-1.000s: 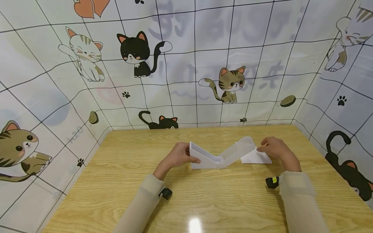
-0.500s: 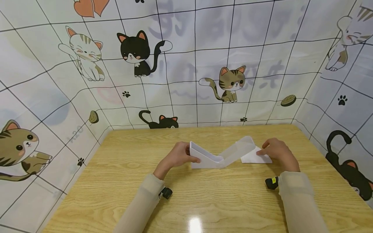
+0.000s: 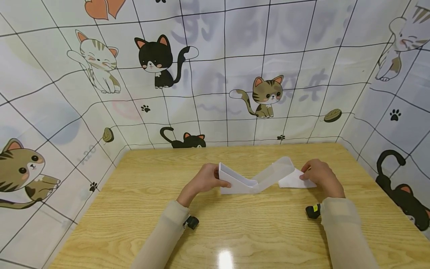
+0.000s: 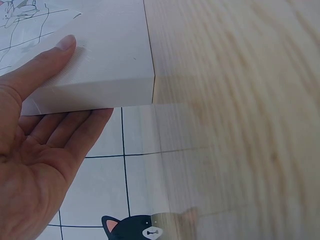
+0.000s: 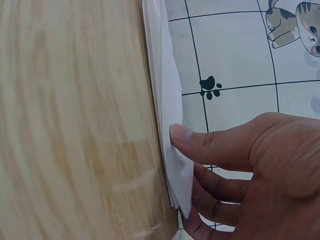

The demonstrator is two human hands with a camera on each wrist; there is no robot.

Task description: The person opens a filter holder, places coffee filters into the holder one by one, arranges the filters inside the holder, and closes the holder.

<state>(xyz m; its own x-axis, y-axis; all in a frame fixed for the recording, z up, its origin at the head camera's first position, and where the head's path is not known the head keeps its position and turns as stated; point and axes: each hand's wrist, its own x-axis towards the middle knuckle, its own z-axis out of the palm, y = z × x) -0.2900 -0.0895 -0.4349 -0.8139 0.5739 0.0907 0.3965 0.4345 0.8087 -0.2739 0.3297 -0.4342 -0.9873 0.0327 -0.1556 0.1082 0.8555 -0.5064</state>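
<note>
My left hand (image 3: 209, 178) grips the left end of a white box (image 3: 236, 185) with a slanted open top, standing on the table. Its thumb lies on the front face, and the fingers go behind, as the left wrist view of the box (image 4: 110, 60) shows. A translucent flap (image 3: 273, 173) rises to the right from the box's low end. Behind and right of the flap lies a thin stack of white paper (image 3: 290, 182). My right hand (image 3: 320, 175) pinches its right end; in the right wrist view the thumb presses the paper (image 5: 172, 110), with fingers on the far side.
The light wooden table (image 3: 215, 224) reaches to a hanging cloth (image 3: 208, 123) printed with cats and grid lines, at the back and both sides. Small black cameras (image 3: 313, 211) sit on both wrists.
My right hand has moved from the paper's upper edge to its right end, and the paper has shifted slightly right. The left hand and the box have stayed still.
</note>
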